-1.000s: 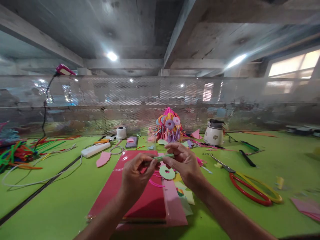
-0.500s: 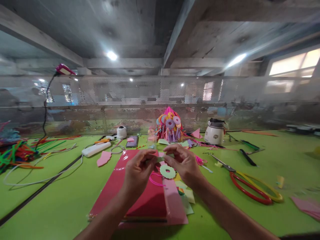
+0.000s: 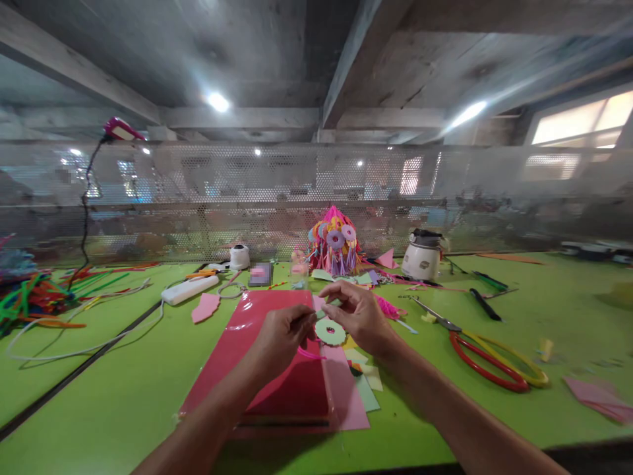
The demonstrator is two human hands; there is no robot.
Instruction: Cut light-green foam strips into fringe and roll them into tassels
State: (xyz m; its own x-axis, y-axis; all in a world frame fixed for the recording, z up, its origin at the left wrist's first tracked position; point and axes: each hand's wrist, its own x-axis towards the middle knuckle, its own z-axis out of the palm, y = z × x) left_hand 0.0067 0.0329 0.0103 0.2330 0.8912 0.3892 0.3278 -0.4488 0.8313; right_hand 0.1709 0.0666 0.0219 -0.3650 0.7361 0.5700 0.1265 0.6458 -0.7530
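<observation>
Green strip pinched at both ends: left hand, right hand | ring just below | we should keep the strip taut and level.

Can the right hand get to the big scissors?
Probably yes: the scissors lie right of the right hand, bare table between, but it pinches a green strip.
</observation>
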